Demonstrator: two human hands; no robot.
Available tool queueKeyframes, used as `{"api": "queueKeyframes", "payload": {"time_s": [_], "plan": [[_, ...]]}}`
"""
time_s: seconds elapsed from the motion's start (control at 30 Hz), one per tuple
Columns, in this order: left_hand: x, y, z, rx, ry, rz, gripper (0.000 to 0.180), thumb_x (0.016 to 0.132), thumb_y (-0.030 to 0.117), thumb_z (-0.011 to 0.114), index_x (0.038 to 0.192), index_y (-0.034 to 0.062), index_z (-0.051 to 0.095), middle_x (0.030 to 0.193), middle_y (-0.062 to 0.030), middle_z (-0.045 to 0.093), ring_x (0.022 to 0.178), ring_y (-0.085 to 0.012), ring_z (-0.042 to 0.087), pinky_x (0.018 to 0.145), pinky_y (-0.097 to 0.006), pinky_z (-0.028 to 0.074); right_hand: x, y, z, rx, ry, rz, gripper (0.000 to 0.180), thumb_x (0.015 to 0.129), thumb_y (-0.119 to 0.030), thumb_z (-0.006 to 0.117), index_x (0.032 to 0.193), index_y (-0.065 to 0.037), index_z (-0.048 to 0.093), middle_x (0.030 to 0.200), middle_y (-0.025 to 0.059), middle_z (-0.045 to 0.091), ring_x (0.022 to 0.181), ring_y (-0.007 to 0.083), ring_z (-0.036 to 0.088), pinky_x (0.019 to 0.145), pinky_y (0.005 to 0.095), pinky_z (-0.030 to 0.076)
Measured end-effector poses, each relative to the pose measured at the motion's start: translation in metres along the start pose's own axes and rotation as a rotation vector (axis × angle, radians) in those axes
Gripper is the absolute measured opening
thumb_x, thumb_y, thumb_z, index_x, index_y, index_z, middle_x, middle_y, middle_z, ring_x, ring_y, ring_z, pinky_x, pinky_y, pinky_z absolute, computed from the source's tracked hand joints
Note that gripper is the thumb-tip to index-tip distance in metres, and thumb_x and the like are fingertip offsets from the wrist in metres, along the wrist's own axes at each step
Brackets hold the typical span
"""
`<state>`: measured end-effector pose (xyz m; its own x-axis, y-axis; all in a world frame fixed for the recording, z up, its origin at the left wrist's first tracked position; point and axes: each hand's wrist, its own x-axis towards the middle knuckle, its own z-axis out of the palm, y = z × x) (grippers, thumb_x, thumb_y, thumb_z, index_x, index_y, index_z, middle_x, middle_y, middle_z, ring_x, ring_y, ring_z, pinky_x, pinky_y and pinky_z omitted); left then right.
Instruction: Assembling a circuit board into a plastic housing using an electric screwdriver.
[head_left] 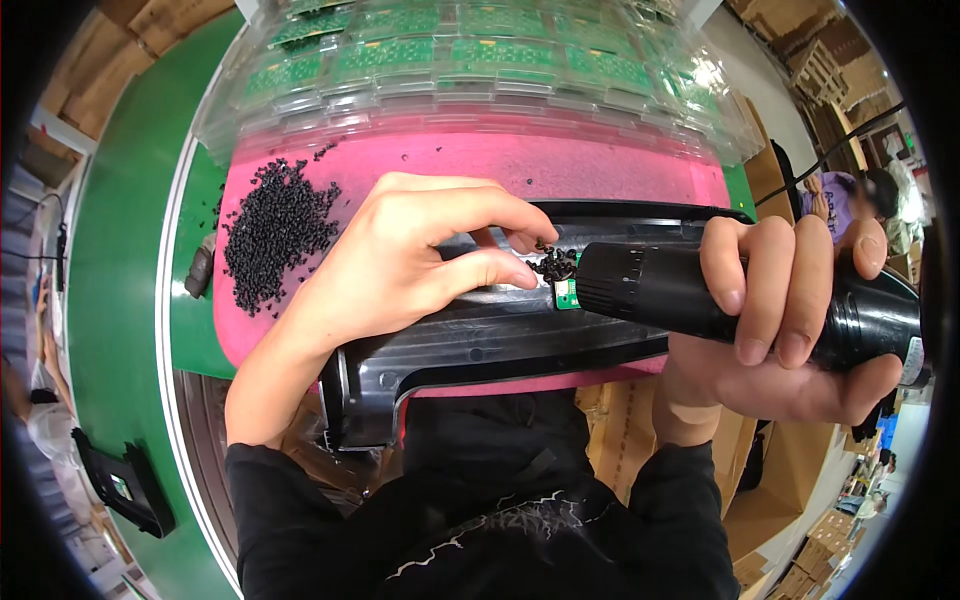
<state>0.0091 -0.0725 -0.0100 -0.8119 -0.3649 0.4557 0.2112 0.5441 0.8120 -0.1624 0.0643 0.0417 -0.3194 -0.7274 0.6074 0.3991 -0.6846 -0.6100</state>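
Observation:
My right hand (790, 320) grips a black electric screwdriver (660, 290), held sideways with its tip pointing left at a small green circuit board (567, 294). The board sits on a long black plastic housing (480, 340) that lies across a pink foam pad (600, 170). My left hand (410, 260) rests on the housing, with thumb and fingers pinched around a clump of small black screws (552, 264) right at the screwdriver's tip.
A heap of black screws (275, 230) lies on the pad's left part. Clear plastic trays holding green circuit boards (470, 70) are stacked behind the pad. A green conveyor belt (120, 280) runs at left, with a black part (125, 485) on it. Another person (860, 200) sits at right.

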Motion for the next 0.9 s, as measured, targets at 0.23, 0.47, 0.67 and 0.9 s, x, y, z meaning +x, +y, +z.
{"api": "queueKeyframes", "payload": {"time_s": [0.23,0.47,0.67,0.9], "plan": [[0.001,-0.001,0.002,-0.064,-0.092,-0.102,0.009,0.080,-0.001,0.071,0.087,-0.0060,0.067,0.079,-0.0132,0.070,0.069,-0.0212,0.068,0.064,-0.029,0.054,0.001,0.000,-0.004,0.017,0.030,-0.029,0.048,0.085,-0.044,0.066,0.113,-0.012,0.043,0.065,-0.0059,0.048,0.053,0.0067,0.047,0.064,0.0263,0.041],[0.003,-0.001,0.002,0.037,-0.110,-0.052,0.008,0.080,0.000,0.070,0.083,-0.0057,0.065,0.077,-0.0134,0.068,0.069,-0.0248,0.067,0.062,-0.031,0.052,0.000,-0.002,-0.003,-0.005,0.061,-0.033,0.048,0.084,-0.045,0.067,0.112,-0.012,0.045,0.062,-0.0065,0.048,0.051,0.0065,0.046,0.063,0.0267,0.041],[0.007,0.001,0.002,-0.020,-0.116,-0.153,0.016,0.077,0.005,0.075,0.087,-0.0036,0.067,0.086,-0.0128,0.069,0.079,-0.0244,0.068,0.071,-0.033,0.053,0.000,-0.003,-0.006,-0.015,0.084,0.005,0.051,0.084,-0.049,0.066,0.113,-0.013,0.045,0.062,-0.0067,0.048,0.050,0.0062,0.045,0.063,0.0269,0.041],[0.023,-0.010,0.009,-0.008,-0.032,0.157,0.023,0.068,0.006,0.081,0.086,-0.0040,0.070,0.088,-0.0134,0.070,0.085,-0.0271,0.067,0.077,-0.036,0.054,0.004,-0.001,-0.016,-0.055,0.054,-0.022,0.053,0.086,-0.055,0.062,0.116,-0.014,0.046,0.062,-0.0069,0.047,0.050,0.0060,0.044,0.063,0.0281,0.042]]}}
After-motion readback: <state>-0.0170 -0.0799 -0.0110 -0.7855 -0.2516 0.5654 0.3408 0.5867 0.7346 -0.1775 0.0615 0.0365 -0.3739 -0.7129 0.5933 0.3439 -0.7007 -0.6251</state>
